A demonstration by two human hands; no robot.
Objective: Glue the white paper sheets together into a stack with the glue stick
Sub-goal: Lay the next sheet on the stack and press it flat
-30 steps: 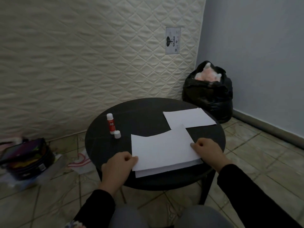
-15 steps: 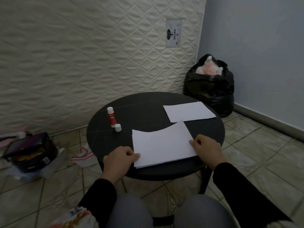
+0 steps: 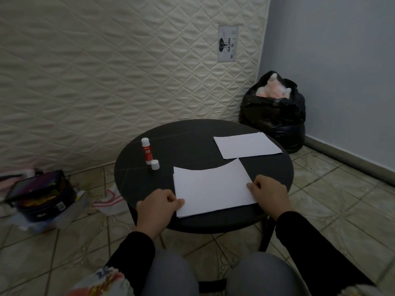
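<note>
A stack of white paper sheets (image 3: 211, 189) lies at the near edge of a round black table (image 3: 192, 137). My left hand (image 3: 158, 207) pinches its near left corner. My right hand (image 3: 267, 194) pinches its right edge. The top sheet's far edge curves up slightly. More white sheets (image 3: 246, 145) lie flat at the table's far right. A red-and-white glue stick (image 3: 146, 151) stands upright at the left, uncapped, with its white cap (image 3: 155, 164) standing on the table just beside it.
A quilted mattress (image 3: 106, 71) leans against the wall behind the table. A full black rubbish bag (image 3: 273, 112) sits in the right corner. On the tiled floor at left lie an open dark case (image 3: 40, 193) and a cloth (image 3: 109, 199). My knees are below the table.
The top sheet has come down flatter onto the stack and lined up with it. Both hands stay on the stack's sides. The camera has tilted down a little.
</note>
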